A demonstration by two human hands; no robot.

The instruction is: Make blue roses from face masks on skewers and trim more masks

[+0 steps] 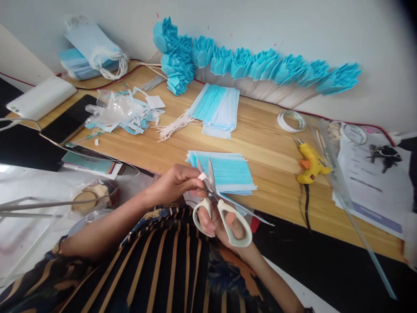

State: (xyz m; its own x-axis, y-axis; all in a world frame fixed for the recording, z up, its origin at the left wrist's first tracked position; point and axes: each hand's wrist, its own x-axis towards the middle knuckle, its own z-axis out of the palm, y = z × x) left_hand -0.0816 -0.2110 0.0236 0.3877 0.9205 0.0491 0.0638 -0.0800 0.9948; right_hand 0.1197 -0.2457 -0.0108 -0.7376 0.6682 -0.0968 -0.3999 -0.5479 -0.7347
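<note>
My right hand [217, 222] is closed through the cream handles of a pair of scissors [224, 217], blades pointing up and away from me. My left hand [177, 181] pinches a small white strip [202, 176] right at the blades. Just beyond both hands a stack of trimmed blue mask sheets [228, 173] lies at the near edge of the wooden table [267, 152]. A thin cut-off blue strip [249, 211] hangs off below the scissors.
Further back lie a pile of whole face masks [216, 108], loose ear loops [174, 126], scraps with plastic wrap [122, 113] and a row of blue folded flowers [254, 65] along the wall. A yellow glue gun [311, 164], tape roll [291, 121], papers and keys sit right.
</note>
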